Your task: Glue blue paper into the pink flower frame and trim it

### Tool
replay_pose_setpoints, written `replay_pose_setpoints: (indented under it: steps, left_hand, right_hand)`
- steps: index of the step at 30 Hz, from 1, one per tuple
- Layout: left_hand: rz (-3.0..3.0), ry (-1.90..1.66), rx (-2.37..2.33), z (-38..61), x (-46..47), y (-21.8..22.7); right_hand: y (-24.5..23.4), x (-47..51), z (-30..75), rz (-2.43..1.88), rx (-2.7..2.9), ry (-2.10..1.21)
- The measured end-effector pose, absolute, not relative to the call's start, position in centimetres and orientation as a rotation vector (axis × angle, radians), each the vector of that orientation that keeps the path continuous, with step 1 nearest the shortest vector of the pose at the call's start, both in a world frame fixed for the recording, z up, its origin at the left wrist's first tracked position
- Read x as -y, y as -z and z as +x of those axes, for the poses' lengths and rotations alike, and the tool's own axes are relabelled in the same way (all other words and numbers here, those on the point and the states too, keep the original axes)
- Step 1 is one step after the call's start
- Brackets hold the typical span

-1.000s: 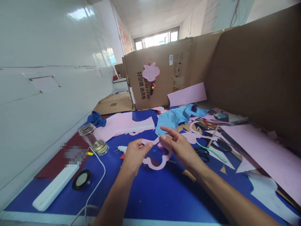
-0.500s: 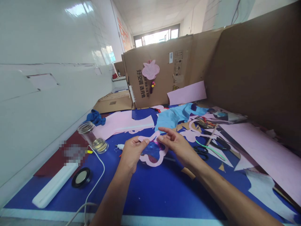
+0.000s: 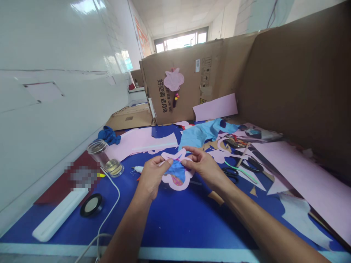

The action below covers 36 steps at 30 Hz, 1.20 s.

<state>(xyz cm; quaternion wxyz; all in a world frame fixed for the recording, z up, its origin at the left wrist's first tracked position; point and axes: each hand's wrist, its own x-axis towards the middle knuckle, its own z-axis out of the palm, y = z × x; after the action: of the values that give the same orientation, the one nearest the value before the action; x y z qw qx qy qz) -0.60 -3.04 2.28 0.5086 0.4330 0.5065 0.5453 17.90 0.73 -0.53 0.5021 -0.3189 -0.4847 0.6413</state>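
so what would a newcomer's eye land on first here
Probably the pink-edged piece with a blue and purple centre, held between the left hand and the right hand over the blue table. Next, perhaps, the pink scalloped shape on the upright cardboard panel ahead, and the light blue cloth lying on the table beyond the hands.

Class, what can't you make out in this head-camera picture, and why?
Head view: pink cut-out's back, because it faces away.
Head view: glue gun's rear, hidden by the left hand.
Head view: white cable's lower run, cut off by the bottom edge.
Head view: white label's print, too small to read.
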Motion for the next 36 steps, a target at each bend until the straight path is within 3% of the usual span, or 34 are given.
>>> replay_pose_setpoints:
  steps: [20, 36]
  left_hand:
    - [0.932, -1.388, -1.284, -1.2, 2.7, -2.2]
    - [1.068, -1.18, -1.2, 0.5, 5.0, -1.2]
  right_hand:
    - [0.1, -0.3, 18.2, -0.833, 1.178, -1.607]
    - [0.6, -0.6, 18.0, -0.842, 0.969, -1.47]
